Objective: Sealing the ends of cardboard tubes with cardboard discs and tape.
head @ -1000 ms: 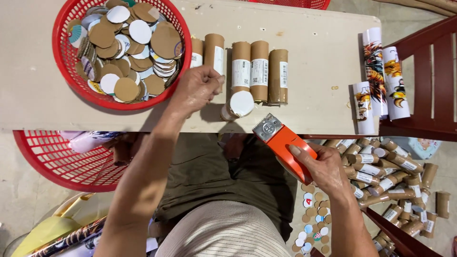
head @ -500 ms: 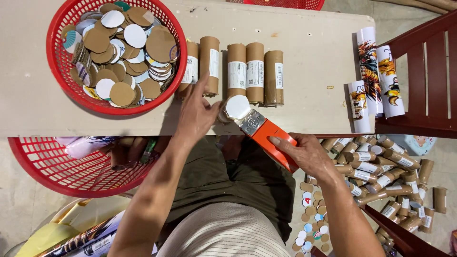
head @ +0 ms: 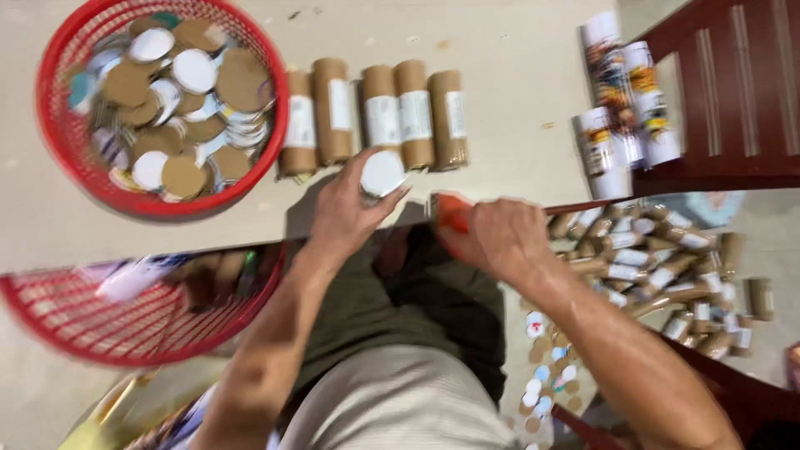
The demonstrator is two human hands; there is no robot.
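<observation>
- Left hand (head: 346,212) sits at the near edge of the worktop (head: 500,92), fingers curled around an upright cardboard tube (head: 382,173); only its white round cap end shows from above.
- Long axis of that tube points up toward the camera, unlike the row of tubes (head: 375,117) just behind it, which lie flat with their long axes running away from the person.
- Right hand (head: 500,237) is closed around an orange tool (head: 451,213); only its tip pokes out on the thumb side. Blurred, so the tool's type is unclear.
- Key relation: the tool tip lies just to the right of the held tube, near but apart, at about the same height on the worktop edge. The left hand is already on the tube; the right is the one standing off.
- Red basket (head: 158,108) of round card discs (head: 179,125) sits far left on the worktop, well apart from both hands.
- Printed tubes (head: 621,108) lie at the far right edge.
- A second red basket (head: 125,317) is below the worktop on the left; a pile of loose tubes (head: 658,267) and scattered discs lie on the floor to the right.
</observation>
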